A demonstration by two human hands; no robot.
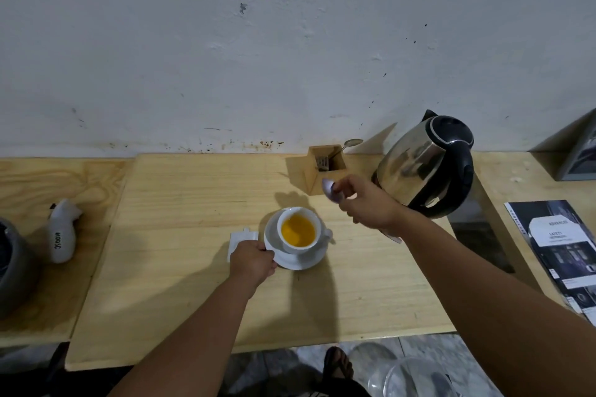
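Note:
A white cup [317, 229] of amber tea stands on a white saucer [309, 259] in the middle of the wooden table [180, 300]. My left hand [253, 263] grips the saucer's left rim. My right hand [367, 201] is raised to the right of the cup and holds a metal spoon [329, 187]. The spoon's bowl points up and to the left, and its handle end shows below my wrist. A wooden holder [311, 177] behind the cup contains another spoon [351, 142].
A steel electric kettle [422, 164] with a black handle stands right of the holder. A white paper packet [240, 238] lies left of the saucer. A white bag [63, 232] and a dark pot [13, 271] are at far left. A brochure [561, 251] lies at right.

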